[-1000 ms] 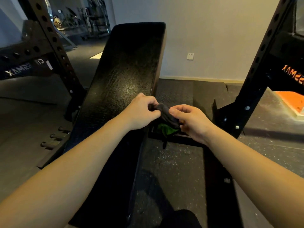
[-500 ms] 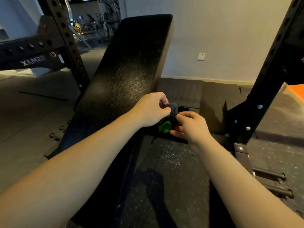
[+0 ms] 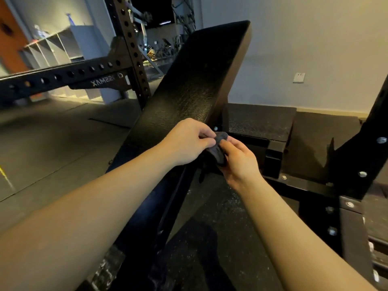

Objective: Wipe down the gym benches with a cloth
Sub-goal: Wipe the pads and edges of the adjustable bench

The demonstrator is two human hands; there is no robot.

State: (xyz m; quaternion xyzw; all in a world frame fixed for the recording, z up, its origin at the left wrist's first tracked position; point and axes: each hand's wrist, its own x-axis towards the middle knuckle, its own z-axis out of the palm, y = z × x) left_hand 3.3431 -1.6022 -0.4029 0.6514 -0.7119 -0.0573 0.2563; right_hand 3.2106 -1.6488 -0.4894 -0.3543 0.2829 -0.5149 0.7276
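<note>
Both hands, left hand (image 3: 190,141) and right hand (image 3: 239,160), bunch the cloth (image 3: 218,148) beside the bench (image 3: 195,85) edge.

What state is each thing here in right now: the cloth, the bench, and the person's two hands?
Cloth: bunched up, held between both hands at the bench's right edge.
Bench: padded back raised at a slant.
Left hand: pinching the cloth's top.
Right hand: fingers curled round the cloth.

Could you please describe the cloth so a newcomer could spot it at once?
Find the long black padded bench sloping up through the middle. By its right edge the left hand and right hand meet. The cloth is the small dark grey wad pinched between them, the only soft, crumpled thing there.
</note>
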